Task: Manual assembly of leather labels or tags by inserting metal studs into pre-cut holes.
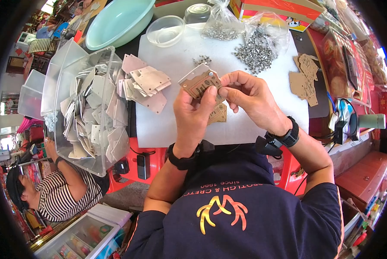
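My left hand [191, 116] grips a brown printed cardboard tag [197, 85], thumb across its face. A white edge shows behind the tag's upper side, and a small pale round spot sits near its top right corner. My right hand [251, 97] pinches at the tag's right edge; whatever may be between those fingertips is too small to make out. Below my hands, more brown tags [219, 113] lie on the white foam mat [163, 129]. Just beyond the held tag is a small heap of metal bits [202, 59]. White cards [146, 82] are stacked left of my left hand.
A clear plastic bin [82, 163] full of white cards stands left. More metal bits [258, 52] spill from a clear bag at the back. Brown tags [303, 82] lie right. Behind are a green basin [120, 26] and a clear bowl [165, 32]. A person [64, 190] sits at left.
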The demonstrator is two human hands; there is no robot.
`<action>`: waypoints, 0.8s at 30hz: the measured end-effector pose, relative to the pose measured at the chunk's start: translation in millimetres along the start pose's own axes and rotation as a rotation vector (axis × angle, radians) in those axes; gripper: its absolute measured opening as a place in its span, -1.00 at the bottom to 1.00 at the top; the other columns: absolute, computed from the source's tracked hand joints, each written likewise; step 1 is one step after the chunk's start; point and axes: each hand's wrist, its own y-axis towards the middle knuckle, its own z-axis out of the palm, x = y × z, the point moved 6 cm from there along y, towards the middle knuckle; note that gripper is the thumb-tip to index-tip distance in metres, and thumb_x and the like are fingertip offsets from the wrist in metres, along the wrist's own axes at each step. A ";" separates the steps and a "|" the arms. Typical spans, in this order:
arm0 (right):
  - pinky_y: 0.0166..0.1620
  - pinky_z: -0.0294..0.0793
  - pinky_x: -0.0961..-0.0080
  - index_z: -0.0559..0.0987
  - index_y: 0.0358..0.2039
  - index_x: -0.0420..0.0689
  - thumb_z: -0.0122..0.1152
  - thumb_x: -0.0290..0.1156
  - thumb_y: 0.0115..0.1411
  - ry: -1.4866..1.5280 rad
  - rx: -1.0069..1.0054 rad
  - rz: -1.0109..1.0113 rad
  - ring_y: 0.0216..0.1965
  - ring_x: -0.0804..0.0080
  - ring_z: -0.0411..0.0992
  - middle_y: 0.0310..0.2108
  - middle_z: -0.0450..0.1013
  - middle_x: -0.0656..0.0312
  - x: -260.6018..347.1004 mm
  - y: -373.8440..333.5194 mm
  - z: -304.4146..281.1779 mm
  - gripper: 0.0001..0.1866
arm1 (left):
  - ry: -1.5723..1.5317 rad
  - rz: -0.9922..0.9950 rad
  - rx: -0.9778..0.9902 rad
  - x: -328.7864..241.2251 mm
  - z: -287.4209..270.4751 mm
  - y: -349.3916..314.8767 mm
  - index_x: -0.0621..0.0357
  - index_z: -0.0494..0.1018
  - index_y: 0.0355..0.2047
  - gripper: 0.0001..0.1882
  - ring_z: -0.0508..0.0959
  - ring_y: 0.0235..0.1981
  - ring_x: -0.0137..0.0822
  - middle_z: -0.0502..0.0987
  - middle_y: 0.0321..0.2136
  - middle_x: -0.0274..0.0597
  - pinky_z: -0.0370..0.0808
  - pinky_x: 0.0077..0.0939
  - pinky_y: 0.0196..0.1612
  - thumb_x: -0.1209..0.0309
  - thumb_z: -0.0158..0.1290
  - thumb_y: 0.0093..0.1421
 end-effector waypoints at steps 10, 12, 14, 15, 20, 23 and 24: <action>-0.41 0.38 0.74 0.49 -0.07 -0.23 0.24 -0.44 0.23 0.040 -0.047 -0.051 -0.47 0.73 0.38 -0.37 0.52 0.33 -2.6 1.0 -5.4 -0.72 | -0.295 -0.204 0.071 10.5 -1.4 0.1 0.20 0.50 -0.06 -0.75 0.53 -0.25 -0.55 0.57 -0.23 -0.32 0.48 -0.60 -0.19 0.43 0.10 0.26; -0.42 0.39 0.73 0.47 -0.05 -0.24 0.24 -0.44 0.22 0.046 -0.040 -0.038 -0.47 0.72 0.39 -0.37 0.52 0.32 0.2 2.1 -5.7 -0.69 | -0.286 -0.178 0.026 6.0 0.4 0.0 0.20 0.50 -0.08 -0.76 0.53 -0.25 -0.55 0.57 -0.25 -0.34 0.47 -0.59 -0.17 0.42 0.10 0.26; -0.42 0.39 0.72 0.45 -0.03 -0.24 0.24 -0.43 0.21 0.051 -0.034 -0.025 -0.46 0.71 0.39 -0.36 0.52 0.31 2.9 3.5 -4.1 -0.66 | -0.263 -0.187 0.043 9.1 -4.0 -0.9 0.20 0.50 -0.08 -0.76 0.52 -0.25 -0.56 0.57 -0.24 -0.34 0.47 -0.59 -0.17 0.43 0.10 0.26; -0.42 0.39 0.71 0.46 -0.03 -0.24 0.24 -0.43 0.21 0.045 -0.022 -0.017 -0.46 0.70 0.40 -0.36 0.52 0.30 2.8 5.1 -1.7 -0.66 | -0.241 -0.196 0.056 11.1 -5.7 -1.0 0.21 0.50 -0.08 -0.76 0.52 -0.24 -0.56 0.56 -0.24 -0.34 0.46 -0.59 -0.16 0.43 0.10 0.26; -0.38 0.35 0.75 0.50 -0.07 -0.21 0.23 -0.40 0.24 -0.048 0.092 0.035 -0.44 0.74 0.36 -0.38 0.48 0.38 7.5 16.2 -9.7 -0.72 | -0.102 -0.160 0.023 7.5 -9.7 -1.5 0.25 0.50 -0.10 -0.77 0.50 -0.24 -0.55 0.55 -0.25 -0.32 0.45 -0.60 -0.16 0.42 0.10 0.27; -0.41 0.38 0.67 0.58 -0.24 -0.20 0.22 -0.39 0.23 -0.517 -0.109 -0.122 -0.48 0.70 0.36 -0.46 0.49 0.37 22.1 26.5 -41.8 -0.84 | -0.009 -0.138 -0.006 3.4 -18.7 -3.5 0.27 0.50 -0.12 -0.78 0.49 -0.25 -0.56 0.55 -0.26 -0.32 0.44 -0.60 -0.15 0.41 0.09 0.28; -0.41 0.38 0.67 0.58 -0.24 -0.20 0.22 -0.39 0.23 -0.520 -0.112 -0.121 -0.48 0.70 0.36 -0.46 0.49 0.37 19.2 29.1 -51.2 -0.84 | 0.019 -0.129 -0.016 3.2 -22.9 -4.1 0.28 0.49 -0.13 -0.78 0.49 -0.25 -0.56 0.55 -0.27 -0.33 0.44 -0.60 -0.14 0.40 0.09 0.29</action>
